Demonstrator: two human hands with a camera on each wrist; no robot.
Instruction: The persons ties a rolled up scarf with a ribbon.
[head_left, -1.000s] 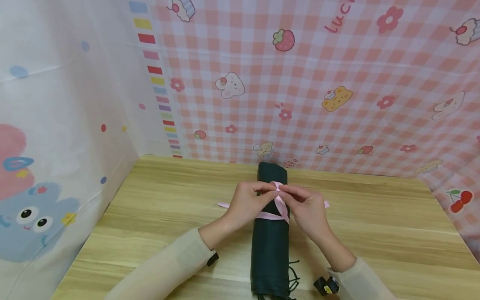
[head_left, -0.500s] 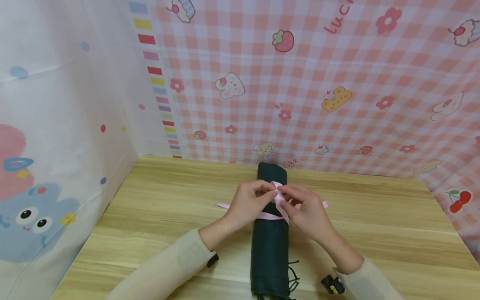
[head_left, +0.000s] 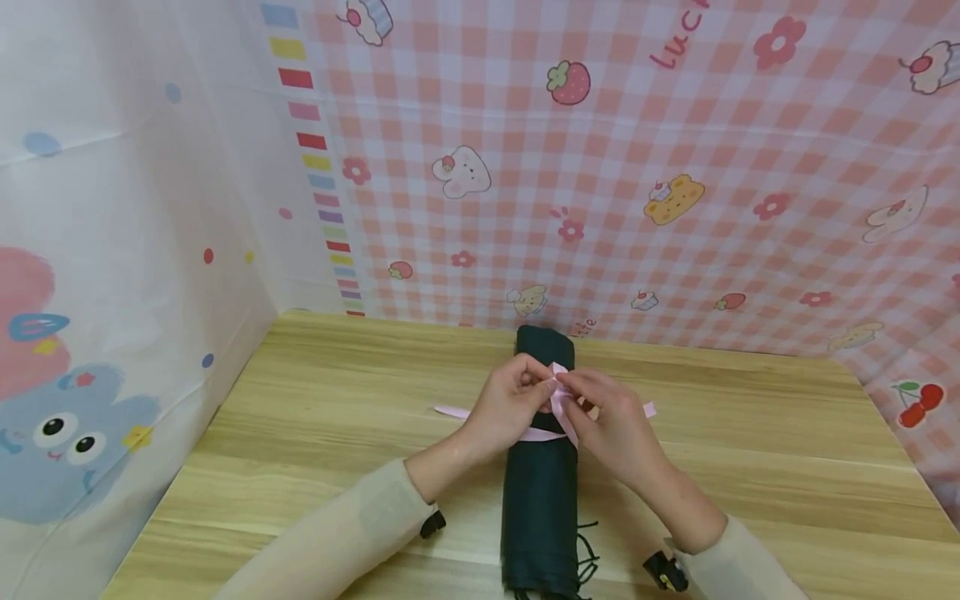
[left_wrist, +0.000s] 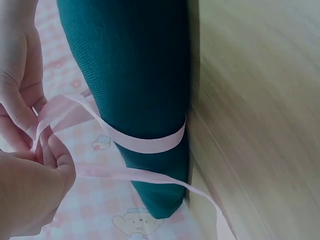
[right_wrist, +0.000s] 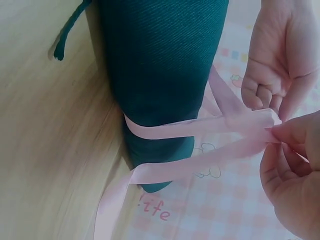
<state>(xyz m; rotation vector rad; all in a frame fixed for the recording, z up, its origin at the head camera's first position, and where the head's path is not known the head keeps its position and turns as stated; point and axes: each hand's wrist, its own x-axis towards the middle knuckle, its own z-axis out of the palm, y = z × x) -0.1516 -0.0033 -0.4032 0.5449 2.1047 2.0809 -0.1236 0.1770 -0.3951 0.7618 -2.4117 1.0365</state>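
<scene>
A dark green rolled scarf with a corded fringe lies lengthwise on the wooden table. Pink ribbon wraps its far half, and in the left wrist view this band lies flat across the cloth. Above the roll, my left hand pinches the ribbon between thumb and fingers. My right hand meets it from the other side, pinching the same ribbon close by. In the right wrist view, ribbon strands run from the scarf up to the fingertips, which partly hide where they cross.
Loose ribbon tails lie out to both sides, the left tail and the right tail. The wooden table ends at a pink checked cloth backdrop. A white printed cloth hangs along the left.
My left hand has shifted slightly right and its fingers have curled further at the ribbon. My right thumb has dropped away from the left fingertips. The scarf stays in place.
</scene>
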